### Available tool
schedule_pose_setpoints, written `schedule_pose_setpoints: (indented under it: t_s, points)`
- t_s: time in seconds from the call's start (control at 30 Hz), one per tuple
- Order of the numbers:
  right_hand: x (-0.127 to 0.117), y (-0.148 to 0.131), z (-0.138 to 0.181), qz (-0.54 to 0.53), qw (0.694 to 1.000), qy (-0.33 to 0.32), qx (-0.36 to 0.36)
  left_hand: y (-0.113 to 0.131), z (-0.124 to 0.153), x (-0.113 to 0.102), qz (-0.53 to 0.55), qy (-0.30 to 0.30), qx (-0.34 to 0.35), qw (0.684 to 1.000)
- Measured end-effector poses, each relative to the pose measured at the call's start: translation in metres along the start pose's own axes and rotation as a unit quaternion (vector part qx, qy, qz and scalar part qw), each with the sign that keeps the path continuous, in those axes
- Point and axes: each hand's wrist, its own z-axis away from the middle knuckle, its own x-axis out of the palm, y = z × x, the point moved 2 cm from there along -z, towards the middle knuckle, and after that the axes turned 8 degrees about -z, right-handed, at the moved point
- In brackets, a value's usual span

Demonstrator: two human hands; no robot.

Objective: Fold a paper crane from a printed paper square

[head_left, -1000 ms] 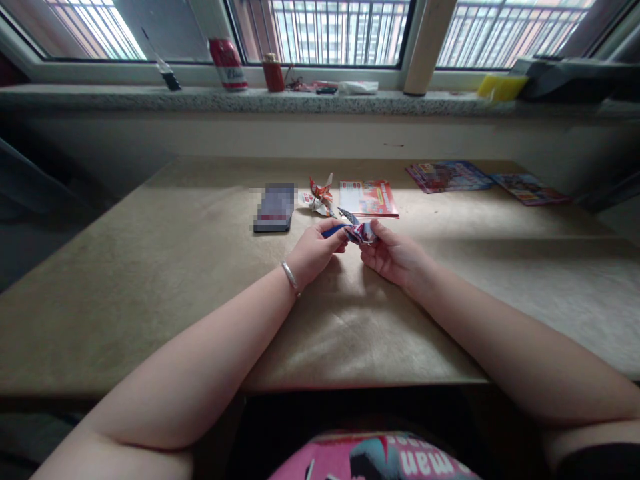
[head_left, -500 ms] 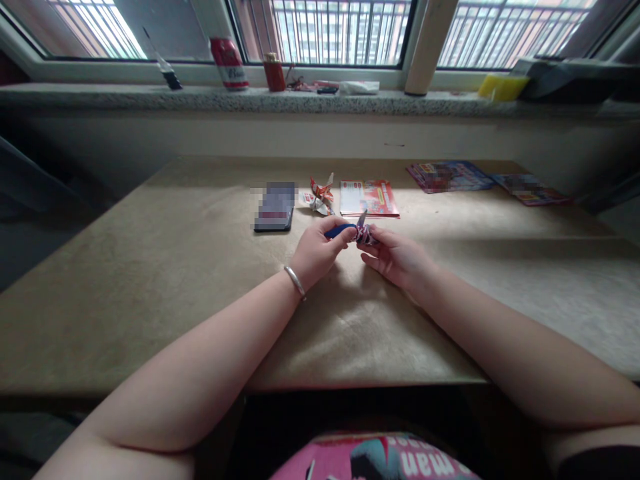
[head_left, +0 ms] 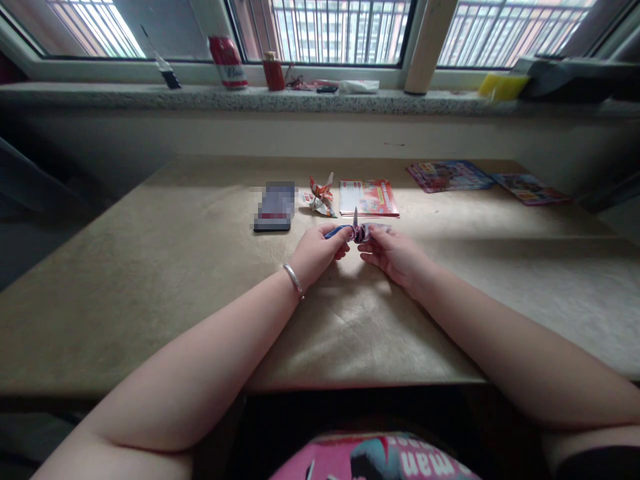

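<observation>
Between my two hands is a small folded paper crane (head_left: 359,233) in blue, white and pink, with a thin point sticking up from its middle. My left hand (head_left: 323,247), with a silver bangle at the wrist, pinches its blue wing. On the other side my right hand (head_left: 387,250) pinches the pale wing between thumb and fingers, the lower fingers loosely curled. Just beyond stands another folded paper crane (head_left: 321,197), red and white. To its right lies a stack of printed paper sheets (head_left: 370,199).
A phone (head_left: 275,207), partly blurred out, lies left of the red crane. Printed leaflets (head_left: 450,176) lie at the table's back right. On the window sill (head_left: 300,101) stand a red can (head_left: 229,63), a red lighter-like container (head_left: 273,72) and a yellow item (head_left: 503,87).
The paper crane has turned a little in my hands: its point now stands nearly upright, and its right wing shows spread out wider. Both hands have stayed in about the same place.
</observation>
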Motion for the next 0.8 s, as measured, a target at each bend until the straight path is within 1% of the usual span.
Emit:
schedule_pose_setpoints:
  t_s: [0.1,0.2,0.27,0.4,0.53,0.6,0.7,0.8]
  points:
    - [-0.0036,-0.0001,-0.0027,0.01,0.999,0.003,-0.03,-0.0017,0.0,-0.0015,0.002,0.014,-0.022,1.0]
    - [-0.0041,0.0012,-0.0025,0.031,0.998,-0.027,-0.048,-0.0008,0.0007,-0.0011,-0.016,0.025,-0.015,0.999]
    - [-0.0028,0.0024,-0.001,0.045,0.997,-0.042,-0.051,-0.0004,0.0011,0.0006,-0.032,0.02,-0.006,0.999]
    - [-0.0011,0.0024,0.0021,0.025,0.998,-0.025,-0.044,0.0003,0.0023,0.0039,-0.081,0.002,0.018,0.997]
    - [0.0004,0.0008,0.0035,0.032,0.998,-0.04,-0.031,0.0046,0.0045,0.0024,-0.147,0.031,0.062,0.987]
    - [0.0008,0.0007,0.0035,0.024,0.998,-0.042,-0.026,0.007,0.0056,0.0018,-0.169,0.035,0.076,0.982]
    - [0.0014,0.0007,0.0029,0.005,0.999,-0.033,-0.018,0.0082,0.0066,0.0022,-0.181,0.034,0.074,0.98]
    - [0.0018,-0.0001,0.0025,-0.002,1.0,-0.025,-0.009,0.0066,0.0065,0.0037,-0.159,0.021,0.056,0.985]
